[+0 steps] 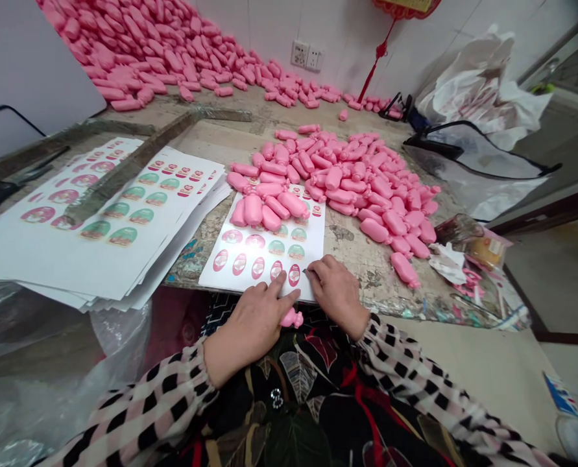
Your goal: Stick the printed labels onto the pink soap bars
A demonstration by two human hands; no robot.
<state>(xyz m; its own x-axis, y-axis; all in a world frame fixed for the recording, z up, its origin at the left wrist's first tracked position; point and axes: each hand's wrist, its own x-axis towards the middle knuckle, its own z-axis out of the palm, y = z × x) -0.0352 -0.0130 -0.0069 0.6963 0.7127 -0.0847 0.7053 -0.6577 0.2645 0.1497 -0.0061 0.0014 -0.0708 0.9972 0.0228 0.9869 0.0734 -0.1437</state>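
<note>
A sheet of stickers (264, 275) lies at the table's front edge, with round, green and oval red labels on it. My left hand (252, 318) rests at its lower edge, index finger pointing onto the oval stickers. Tucked under that hand's palm and thumb is a pink sausage-shaped piece (292, 318), its knotted end showing. My right hand (336, 292) is closed in a pinch beside the last oval sticker (294, 275); a small dark tip shows at its fingers, too little to name. Several pink pieces (253, 209) cover the sheet's upper part.
A heap of pink sausage-shaped pieces (361, 175) spreads over the table, with a bigger pile (147, 45) along the wall. Stacked sticker sheets (108, 259) lie at left under a wooden bar (133, 162). Plastic bags (488, 91) and a packaged item (486, 250) stand at right.
</note>
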